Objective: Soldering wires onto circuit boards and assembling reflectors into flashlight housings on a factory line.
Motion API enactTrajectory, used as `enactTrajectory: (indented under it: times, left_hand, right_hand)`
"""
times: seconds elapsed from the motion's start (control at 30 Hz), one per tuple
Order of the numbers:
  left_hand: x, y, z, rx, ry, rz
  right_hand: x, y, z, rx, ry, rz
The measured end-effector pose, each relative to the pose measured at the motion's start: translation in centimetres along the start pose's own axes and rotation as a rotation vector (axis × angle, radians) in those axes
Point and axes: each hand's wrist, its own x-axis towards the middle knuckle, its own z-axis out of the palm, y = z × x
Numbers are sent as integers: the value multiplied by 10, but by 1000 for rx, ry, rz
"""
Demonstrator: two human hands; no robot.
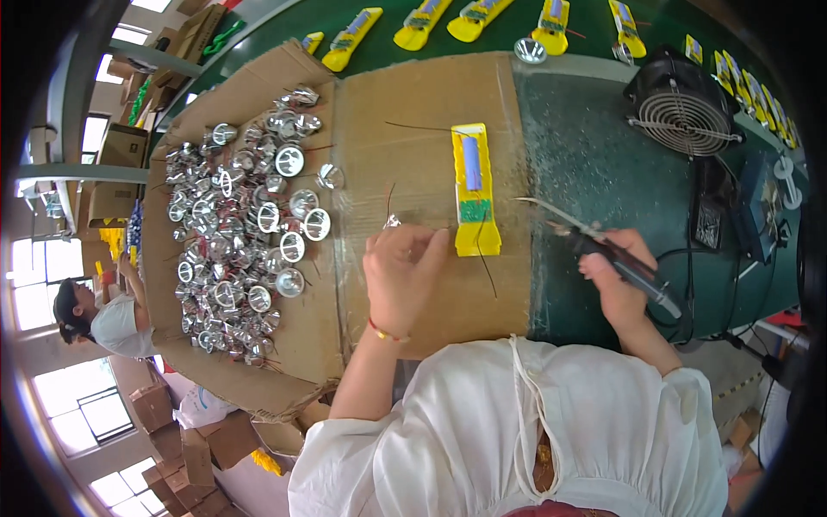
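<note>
My left hand [401, 271] is closed in a pinch over the cardboard, just left of a yellow flashlight housing. A small silver lamp reflector [393, 221] with thin wires shows at its fingertips, mostly hidden by the fingers. The yellow housing [478, 237] lies lengthwise on the cardboard, carrying a blue-purple battery cell [472, 164] and a green circuit board [474, 210]. Loose dark wires stick out from its upper and lower ends. To the right, my right hand [620, 271] grips a dark soldering iron [633, 274], its pale, slender front end pointing left toward the housing, apart from it.
Many silver reflectors [291, 247] fill a cardboard tray [297, 366] on the left. More yellow housings [351, 40] line the table's far side. A black fan [683, 108] stands at far right, near cables and a dark box [758, 207]. Another person [121, 319] is at left.
</note>
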Motion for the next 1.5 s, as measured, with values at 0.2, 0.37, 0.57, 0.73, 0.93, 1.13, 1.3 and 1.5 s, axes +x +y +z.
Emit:
enactTrajectory:
  times: [0.2,0.37,0.57,0.73,0.93,1.13,1.3,1.5]
  left_hand:
    - [-2,-3,25,192,78,307]
    - [-2,-2,32,218,119,332]
    - [1,-3,35,258,141,368]
    - [3,-2,36,250,116,376]
    - [4,-3,35,260,114,371]
    - [6,-3,34,257,101,374]
    - [6,-2,33,247,102,374]
    - [8,-1,32,196,123,314]
  right_hand:
    - [3,-8,25,-187,-124,-94]
    - [0,0,28,-160,-111,-64]
    - [0,-3,33,-96,-111,14]
    - [2,0,33,-57,-74,71]
    - [-1,-6,34,117,-2,194]
    - [2,-5,26,49,-1,128]
    - [0,-1,24,15,-27,115]
    - [1,-1,31,-25,-85,92]
